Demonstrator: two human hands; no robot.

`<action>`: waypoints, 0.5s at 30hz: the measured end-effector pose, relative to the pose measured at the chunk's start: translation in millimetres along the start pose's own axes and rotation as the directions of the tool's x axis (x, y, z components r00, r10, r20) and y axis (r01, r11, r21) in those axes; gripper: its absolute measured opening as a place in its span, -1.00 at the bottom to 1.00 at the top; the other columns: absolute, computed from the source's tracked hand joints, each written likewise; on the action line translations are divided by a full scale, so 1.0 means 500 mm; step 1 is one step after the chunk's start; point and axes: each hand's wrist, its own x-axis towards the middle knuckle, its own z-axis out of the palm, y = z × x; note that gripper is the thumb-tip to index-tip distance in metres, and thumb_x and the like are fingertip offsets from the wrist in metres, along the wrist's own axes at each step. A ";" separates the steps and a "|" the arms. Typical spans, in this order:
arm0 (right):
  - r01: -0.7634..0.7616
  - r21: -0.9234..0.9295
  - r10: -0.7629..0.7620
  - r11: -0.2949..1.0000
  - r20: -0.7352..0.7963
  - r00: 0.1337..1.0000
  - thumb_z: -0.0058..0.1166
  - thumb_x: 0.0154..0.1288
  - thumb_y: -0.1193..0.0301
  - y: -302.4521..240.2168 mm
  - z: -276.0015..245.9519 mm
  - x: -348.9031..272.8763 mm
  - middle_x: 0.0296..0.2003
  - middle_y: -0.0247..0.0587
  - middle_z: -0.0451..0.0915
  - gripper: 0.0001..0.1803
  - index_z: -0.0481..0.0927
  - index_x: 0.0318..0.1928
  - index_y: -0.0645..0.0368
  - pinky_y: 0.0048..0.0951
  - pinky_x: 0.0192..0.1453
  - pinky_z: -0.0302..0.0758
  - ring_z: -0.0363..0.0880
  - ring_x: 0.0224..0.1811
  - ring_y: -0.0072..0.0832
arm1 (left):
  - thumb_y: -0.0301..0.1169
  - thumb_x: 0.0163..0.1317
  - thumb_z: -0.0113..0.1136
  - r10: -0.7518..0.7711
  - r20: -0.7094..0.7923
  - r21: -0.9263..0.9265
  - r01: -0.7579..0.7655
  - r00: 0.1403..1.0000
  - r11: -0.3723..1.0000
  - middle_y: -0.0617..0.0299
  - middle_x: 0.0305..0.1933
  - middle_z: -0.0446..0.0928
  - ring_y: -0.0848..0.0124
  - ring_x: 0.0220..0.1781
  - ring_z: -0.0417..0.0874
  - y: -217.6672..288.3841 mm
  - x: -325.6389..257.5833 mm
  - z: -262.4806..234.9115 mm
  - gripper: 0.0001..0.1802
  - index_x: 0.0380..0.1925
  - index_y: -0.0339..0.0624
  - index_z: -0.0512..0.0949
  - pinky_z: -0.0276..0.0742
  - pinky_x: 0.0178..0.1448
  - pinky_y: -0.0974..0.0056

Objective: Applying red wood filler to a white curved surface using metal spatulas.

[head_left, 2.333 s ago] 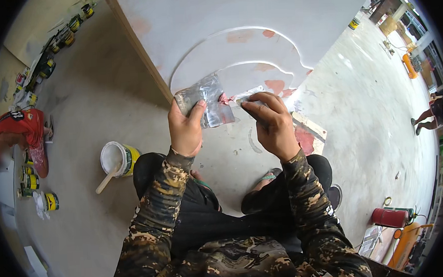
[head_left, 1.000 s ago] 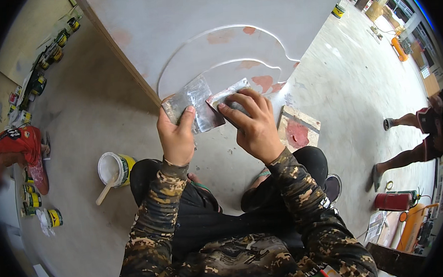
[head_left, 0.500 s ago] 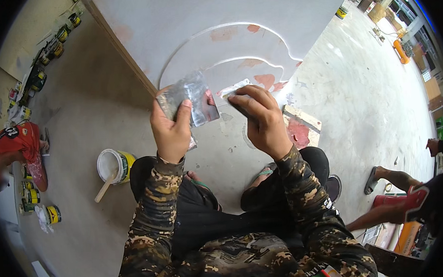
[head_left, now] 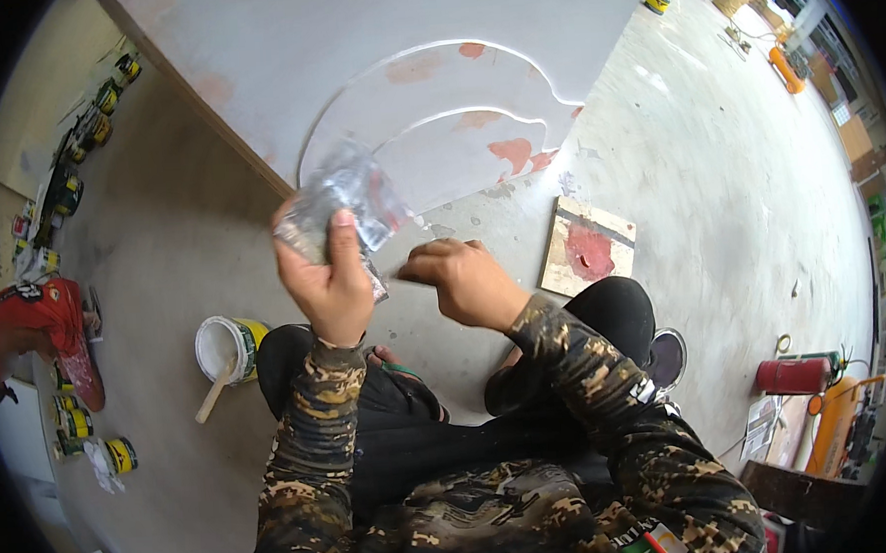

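Note:
My left hand (head_left: 325,288) grips a flat metal scraper plate (head_left: 364,206), its thumb pressed on the upper face. The plate is smeared with motion, and grey filler-like residue seems to cover part of it. Close by on the right, my right hand (head_left: 476,285) is closed, palm down, with a thin flat scraper pinched in its fingers. That scraper is nearly hidden; little more than its edge shows. Beyond both hands stands a large pale panel (head_left: 251,56) with a curved white groove and reddish patches.
To the right of my hands lies a wooden board (head_left: 556,271) bearing red putty (head_left: 590,251). At my left knee stands a tub (head_left: 251,337) with a wooden stick (head_left: 216,394). A person in red (head_left: 40,323) sits far left near several cans. A red cylinder (head_left: 794,376) lies at right.
My right hand has swung left and down, its scraper now below the plate in my left hand. My view has shifted, uncovering the putty board. A person at the right has left the view.

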 end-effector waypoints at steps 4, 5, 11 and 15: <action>-0.161 0.699 0.352 0.697 -0.137 0.926 -0.08 0.61 0.30 0.013 -0.037 0.028 0.17 -0.30 0.58 -0.63 0.47 0.30 0.10 -0.42 0.14 0.54 0.57 0.17 -0.44 | -0.54 0.41 0.14 -0.214 -0.135 -0.291 0.168 0.967 0.942 0.11 0.06 0.58 0.37 0.07 0.61 -0.023 0.008 -0.002 -0.73 0.08 -0.31 0.45 0.56 0.18 0.22; -0.153 0.862 0.409 0.483 -0.068 0.910 -0.14 0.65 0.21 -0.005 -0.059 0.029 0.27 -0.32 0.48 -0.55 0.34 0.40 0.07 -0.31 0.21 0.54 0.52 0.23 -0.43 | -0.51 0.41 0.17 -0.390 -0.098 -0.462 0.305 0.915 0.833 0.15 0.03 0.58 0.39 0.05 0.59 -0.029 0.006 -0.002 -0.73 0.05 -0.31 0.44 0.54 0.15 0.25; 0.170 0.984 0.345 0.060 -0.180 0.921 -0.17 0.66 0.16 -0.019 -0.045 0.037 0.26 -0.26 0.45 -0.56 0.35 0.37 0.07 -0.33 0.19 0.57 0.47 0.26 -0.47 | -0.54 0.40 0.15 -0.499 -0.032 -0.492 0.421 0.866 0.762 0.11 0.13 0.53 0.37 0.13 0.57 -0.049 -0.034 0.020 -0.71 0.08 -0.31 0.42 0.54 0.24 0.20; 0.057 0.785 0.275 0.617 -0.283 0.919 -0.06 0.61 0.34 -0.026 -0.031 0.027 0.18 -0.27 0.49 -0.67 0.46 0.26 0.16 -0.34 0.21 0.54 0.47 0.26 -0.48 | -0.55 0.40 0.16 -0.481 -0.089 -0.454 0.394 0.872 0.799 0.11 0.10 0.57 0.33 0.12 0.61 -0.058 -0.038 0.024 -0.72 0.08 -0.27 0.44 0.59 0.22 0.17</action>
